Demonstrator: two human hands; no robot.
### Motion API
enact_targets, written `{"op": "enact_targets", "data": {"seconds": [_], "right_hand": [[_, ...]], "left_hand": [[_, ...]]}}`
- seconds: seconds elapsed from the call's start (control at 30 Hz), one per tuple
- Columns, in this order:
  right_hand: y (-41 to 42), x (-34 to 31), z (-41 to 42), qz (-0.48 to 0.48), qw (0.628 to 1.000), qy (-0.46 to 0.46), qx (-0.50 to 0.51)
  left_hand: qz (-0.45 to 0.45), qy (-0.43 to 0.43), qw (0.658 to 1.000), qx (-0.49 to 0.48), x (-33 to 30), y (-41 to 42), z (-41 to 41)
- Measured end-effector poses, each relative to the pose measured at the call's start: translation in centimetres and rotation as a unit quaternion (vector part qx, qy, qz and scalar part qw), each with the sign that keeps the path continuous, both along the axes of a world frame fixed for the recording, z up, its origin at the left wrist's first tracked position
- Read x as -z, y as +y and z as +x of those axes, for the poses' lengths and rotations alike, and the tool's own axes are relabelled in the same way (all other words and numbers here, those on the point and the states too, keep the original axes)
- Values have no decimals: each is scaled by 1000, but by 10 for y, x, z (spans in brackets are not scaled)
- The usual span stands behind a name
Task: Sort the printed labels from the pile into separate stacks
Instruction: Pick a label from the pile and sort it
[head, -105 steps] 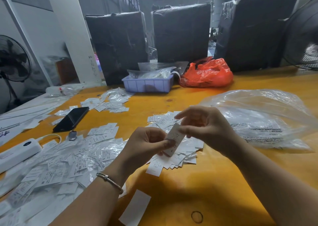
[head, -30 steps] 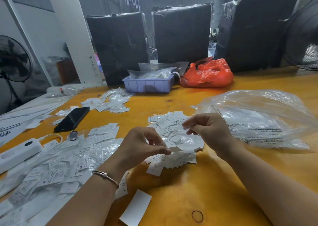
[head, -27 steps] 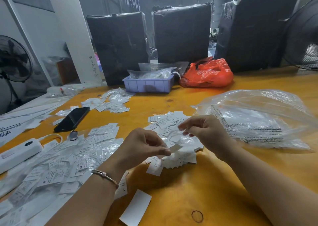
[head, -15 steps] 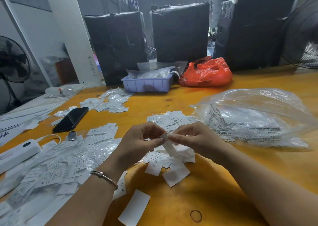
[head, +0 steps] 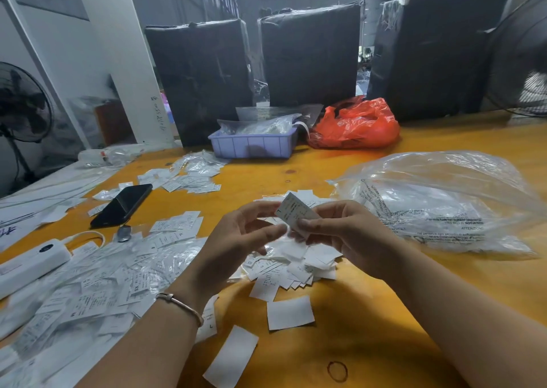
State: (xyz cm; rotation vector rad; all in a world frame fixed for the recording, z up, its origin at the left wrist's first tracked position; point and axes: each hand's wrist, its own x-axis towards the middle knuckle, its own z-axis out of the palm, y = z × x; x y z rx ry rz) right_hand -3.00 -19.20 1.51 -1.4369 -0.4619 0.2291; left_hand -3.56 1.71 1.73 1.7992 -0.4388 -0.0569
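At the far left a black pedestal fan stands beside the yellow wooden table. A white rectangular device lies on the table's left edge, and a glossy black phone rests near it among thin, scattered paper slips. Further back sits a lavender plastic tray, with a crumpled red plastic bag just to its right. The left hand, a thin bangle on its wrist, is raised with fingers loosely curved, its fingertips close to a small white printed label; whether it touches the label is unclear. The pile of labels lies directly beneath both hands. The right hand pinches the label, tilted, between thumb and fingers. A large, wrinkled clear plastic bag lies to the right.
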Motion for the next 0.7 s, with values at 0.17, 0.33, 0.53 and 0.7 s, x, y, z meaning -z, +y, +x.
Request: {"op": "enact_targets", "data": {"seconds": [0.17, 0.33, 0.53, 0.7], "right_hand": [[2, 3, 0, -15, 1000, 5, 20], [-1, -2, 2, 15, 993, -14, 116], [-11, -4, 5, -16, 964, -113, 242], [-9, -7, 2, -32, 956, -169, 237]], "left_hand": [[11, -30, 999, 6, -2, -2, -4], [2, -4, 999, -46, 2, -2, -1], [-29, 17, 998, -56, 2, -1, 1], [-37, 9, 998, -47, -1, -3, -3]]}}
